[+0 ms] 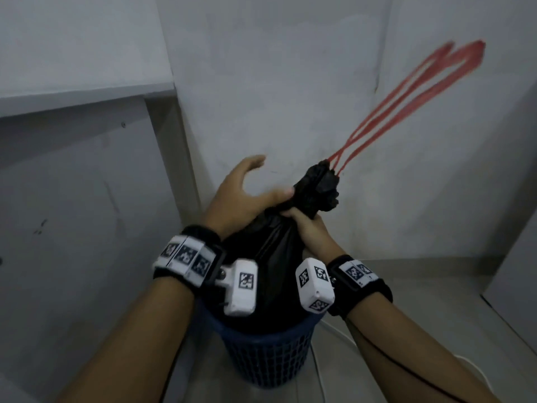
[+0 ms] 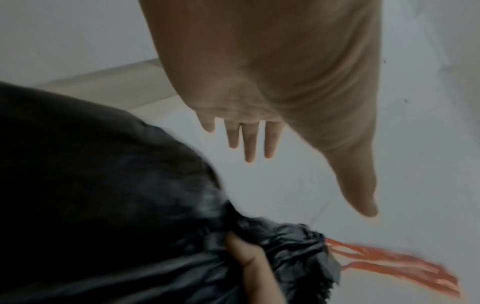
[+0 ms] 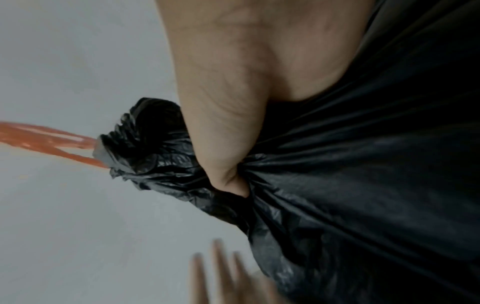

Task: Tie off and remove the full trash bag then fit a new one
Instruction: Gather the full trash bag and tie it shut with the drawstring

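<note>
A full black trash bag (image 1: 276, 242) stands in a dark blue mesh bin (image 1: 270, 356). Its top is gathered into a bunched neck (image 1: 319, 184), and red drawstring loops (image 1: 436, 91) fly up to the right, blurred. My right hand (image 1: 305, 225) grips the neck just below the bunch; the right wrist view shows its fingers (image 3: 228, 123) curled round the black plastic (image 3: 363, 185). My left hand (image 1: 247, 193) is spread open to the left of the neck, fingers straight (image 2: 249, 139), thumb near the bag (image 2: 103, 185). The red strings (image 2: 402, 265) trail free.
The bin stands in a corner of grey-white walls (image 1: 290, 82). A white cabinet or shelf (image 1: 81, 170) rises at the left. A white cable (image 1: 343, 338) lies on the pale tiled floor (image 1: 436, 301) to the right of the bin.
</note>
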